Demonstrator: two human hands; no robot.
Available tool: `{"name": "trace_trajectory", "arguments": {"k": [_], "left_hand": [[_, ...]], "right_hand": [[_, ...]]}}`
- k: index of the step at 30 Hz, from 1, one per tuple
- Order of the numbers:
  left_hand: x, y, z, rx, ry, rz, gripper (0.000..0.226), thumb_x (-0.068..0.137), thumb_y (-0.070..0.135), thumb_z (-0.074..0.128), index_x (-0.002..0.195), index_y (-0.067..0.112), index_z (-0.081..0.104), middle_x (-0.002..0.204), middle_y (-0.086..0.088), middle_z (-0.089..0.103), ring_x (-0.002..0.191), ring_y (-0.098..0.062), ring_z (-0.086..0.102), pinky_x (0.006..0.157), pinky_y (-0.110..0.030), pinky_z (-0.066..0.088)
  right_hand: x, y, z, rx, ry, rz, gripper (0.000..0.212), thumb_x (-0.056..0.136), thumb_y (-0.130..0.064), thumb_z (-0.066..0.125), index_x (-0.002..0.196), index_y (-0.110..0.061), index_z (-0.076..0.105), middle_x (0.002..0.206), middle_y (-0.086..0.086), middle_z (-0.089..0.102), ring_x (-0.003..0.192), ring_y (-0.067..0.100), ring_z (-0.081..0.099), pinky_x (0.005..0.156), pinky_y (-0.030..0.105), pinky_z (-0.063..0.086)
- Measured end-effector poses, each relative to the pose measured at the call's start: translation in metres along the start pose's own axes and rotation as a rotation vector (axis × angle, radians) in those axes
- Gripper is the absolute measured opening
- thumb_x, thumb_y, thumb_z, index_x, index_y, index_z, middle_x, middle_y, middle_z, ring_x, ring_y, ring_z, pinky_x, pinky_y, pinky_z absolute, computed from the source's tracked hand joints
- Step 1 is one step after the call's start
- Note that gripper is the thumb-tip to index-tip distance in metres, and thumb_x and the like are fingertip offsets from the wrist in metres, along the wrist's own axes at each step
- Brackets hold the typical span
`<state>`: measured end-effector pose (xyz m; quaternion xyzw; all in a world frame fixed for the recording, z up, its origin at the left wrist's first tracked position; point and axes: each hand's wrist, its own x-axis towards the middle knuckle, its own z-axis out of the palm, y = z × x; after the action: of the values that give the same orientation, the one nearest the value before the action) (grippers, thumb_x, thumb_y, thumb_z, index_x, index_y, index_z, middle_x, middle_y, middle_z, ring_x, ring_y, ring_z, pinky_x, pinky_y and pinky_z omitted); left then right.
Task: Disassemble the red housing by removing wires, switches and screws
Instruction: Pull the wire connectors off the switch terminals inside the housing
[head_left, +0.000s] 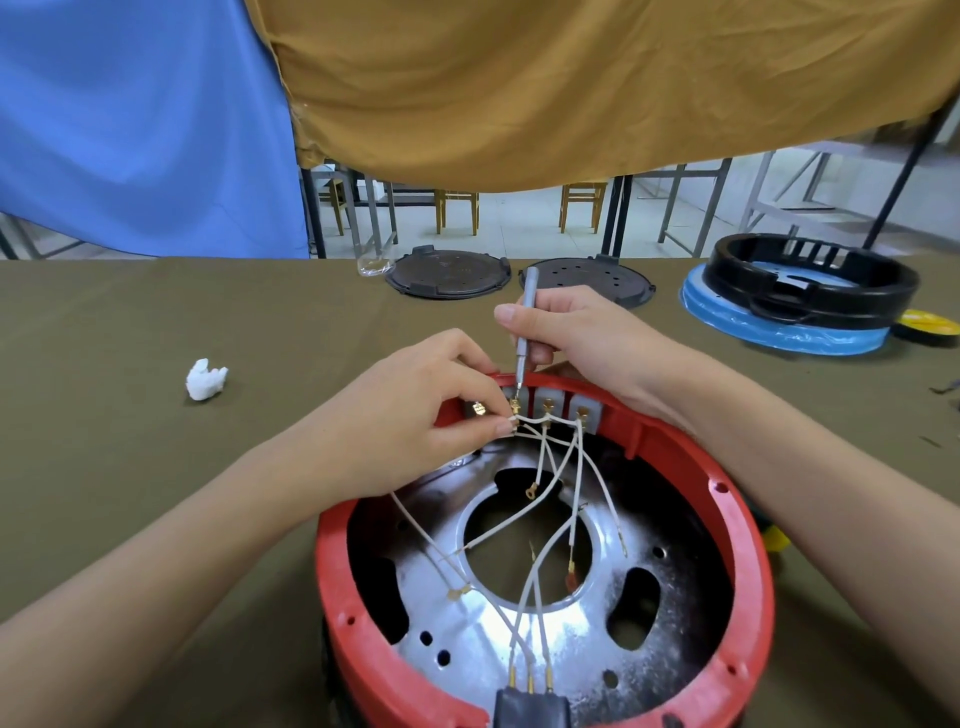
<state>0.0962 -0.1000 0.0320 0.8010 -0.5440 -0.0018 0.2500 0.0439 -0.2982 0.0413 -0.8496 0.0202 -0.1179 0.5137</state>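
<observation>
A person's two bare hands work at the far rim of a round red housing (727, 525) lying open-side up on an olive cloth-covered table (130, 332), close to the camera. The left hand (415, 410) pinches a white wire (540, 415) at a brass terminal beside three pale grey switch blocks (549, 402) set side by side inside the housing's far wall. The right hand (576, 332) grips a slim grey metal screwdriver (523, 332), held nearly upright with its tip down at the leftmost block. Several thin white wires (597, 478) with brass ends loop loosely over a shiny perforated metal plate (467, 639) inside the housing; three of them run into a black plug (530, 709) at the near rim. Along the table's far edge lie two dark round lids (447, 275), the right one partly hidden behind the screwdriver and hand, and a black plastic ring (810, 280) stacked on a blue-wrapped disc (779, 332). A crumpled white wad (206, 380) sits to the left. Blue (130, 130) and mustard (571, 78) cloths hang behind.
</observation>
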Motion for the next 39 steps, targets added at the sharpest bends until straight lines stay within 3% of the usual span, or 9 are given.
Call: {"name": "trace_trajectory", "arguments": {"k": [6, 10, 14, 23, 28, 31, 35, 39], "left_hand": [[0.000, 0.000, 0.000, 0.003, 0.008, 0.003, 0.022, 0.087, 0.048, 0.059, 0.098, 0.037, 0.074, 0.113, 0.016, 0.051, 0.103, -0.002, 0.055, 0.095, -0.033, 0.045], [-0.001, -0.001, 0.000, -0.002, 0.007, 0.005, 0.021, 0.086, 0.051, 0.057, 0.096, 0.040, 0.073, 0.114, 0.019, 0.051, 0.103, 0.000, 0.055, 0.095, -0.031, 0.046], [-0.001, -0.001, 0.000, -0.003, 0.007, 0.001, 0.024, 0.085, 0.053, 0.056, 0.096, 0.040, 0.073, 0.115, 0.019, 0.051, 0.103, 0.000, 0.055, 0.095, -0.032, 0.046], [-0.001, 0.000, 0.000, 0.003, 0.002, 0.001, 0.020, 0.088, 0.048, 0.059, 0.098, 0.039, 0.074, 0.116, 0.017, 0.050, 0.105, 0.000, 0.054, 0.097, -0.032, 0.045], [0.000, 0.001, 0.000, 0.004, 0.007, 0.004, 0.016, 0.089, 0.043, 0.063, 0.097, 0.037, 0.074, 0.114, 0.016, 0.051, 0.104, -0.001, 0.055, 0.096, -0.031, 0.044], [-0.001, 0.001, 0.000, 0.003, 0.003, 0.003, 0.016, 0.088, 0.044, 0.063, 0.097, 0.037, 0.074, 0.113, 0.016, 0.051, 0.103, -0.001, 0.055, 0.096, -0.031, 0.044], [-0.001, 0.000, 0.000, 0.002, 0.007, 0.009, 0.016, 0.088, 0.044, 0.063, 0.097, 0.037, 0.074, 0.113, 0.017, 0.051, 0.103, -0.001, 0.055, 0.095, -0.029, 0.044], [-0.001, 0.000, 0.000, -0.009, 0.017, 0.013, 0.017, 0.088, 0.045, 0.061, 0.095, 0.037, 0.074, 0.113, 0.017, 0.052, 0.105, -0.001, 0.055, 0.096, -0.028, 0.044]], "right_hand": [[-0.002, 0.001, 0.000, -0.031, -0.098, 0.029, 0.030, 0.096, -0.044, 0.061, 0.078, -0.019, 0.064, 0.063, -0.007, 0.051, 0.063, 0.009, 0.047, 0.076, 0.029, 0.039], [-0.004, 0.003, -0.004, 0.186, -0.022, -0.007, 0.032, 0.099, -0.040, 0.058, 0.073, -0.021, 0.062, 0.058, -0.009, 0.049, 0.055, 0.006, 0.046, 0.077, 0.031, 0.038], [-0.006, 0.005, -0.003, 0.131, -0.011, -0.096, 0.027, 0.099, -0.037, 0.059, 0.077, -0.021, 0.063, 0.062, -0.007, 0.052, 0.061, 0.008, 0.047, 0.075, 0.034, 0.043], [-0.004, 0.004, -0.002, 0.050, -0.008, -0.163, 0.020, 0.099, -0.030, 0.059, 0.082, -0.021, 0.064, 0.061, -0.016, 0.059, 0.058, 0.001, 0.051, 0.062, 0.013, 0.044], [0.002, 0.005, -0.002, 0.229, -0.107, 0.068, 0.023, 0.097, -0.033, 0.061, 0.080, -0.019, 0.061, 0.059, -0.010, 0.052, 0.058, 0.006, 0.051, 0.079, 0.030, 0.047], [0.004, 0.005, -0.003, 0.341, -0.182, 0.144, 0.027, 0.097, -0.033, 0.061, 0.076, -0.017, 0.060, 0.060, -0.005, 0.046, 0.058, 0.012, 0.051, 0.077, 0.034, 0.050], [0.005, 0.007, -0.001, 0.294, -0.159, 0.123, 0.028, 0.097, -0.035, 0.061, 0.075, -0.018, 0.060, 0.061, -0.006, 0.048, 0.060, 0.010, 0.051, 0.080, 0.034, 0.047], [0.000, 0.010, -0.003, 0.166, -0.030, -0.037, 0.025, 0.096, -0.038, 0.062, 0.082, -0.018, 0.065, 0.072, -0.007, 0.064, 0.072, 0.010, 0.063, 0.082, 0.032, 0.049]]}}
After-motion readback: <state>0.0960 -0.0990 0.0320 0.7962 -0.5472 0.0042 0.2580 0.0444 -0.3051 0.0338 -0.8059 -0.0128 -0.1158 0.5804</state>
